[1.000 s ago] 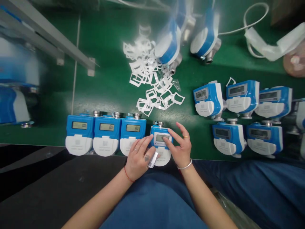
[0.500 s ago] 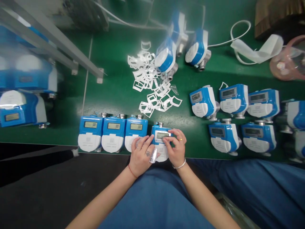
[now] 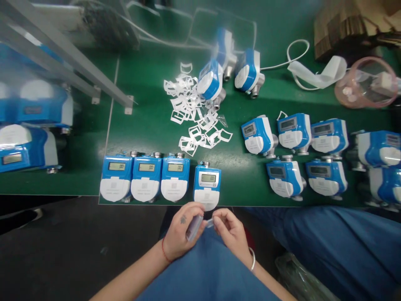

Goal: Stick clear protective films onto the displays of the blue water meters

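My left hand (image 3: 183, 230) is closed round a small stack of clear plastic pieces (image 3: 194, 228), just below the table's front edge. My right hand (image 3: 233, 234) pinches one thin clear plastic piece (image 3: 210, 223), whose left end reaches the left fingers. Just above both hands, a blue-and-white digital water meter (image 3: 207, 195) stands at the edge, with a pale frame round its lit display. To its left is a row of three similar meters (image 3: 174, 188), their displays without that pale frame.
White cut-out frames (image 3: 184, 102) lie in a loose heap on the green table (image 3: 144, 113). More meters (image 3: 291, 129) stand at the right and behind the heap. A metal bracket (image 3: 94, 67) slants across the left. A pink container (image 3: 365, 83) sits at the back right.
Both hands have left the front meter and drawn back below the table edge. The right hand now pinches a clear piece beside the left hand's stack. The view has shifted slightly.
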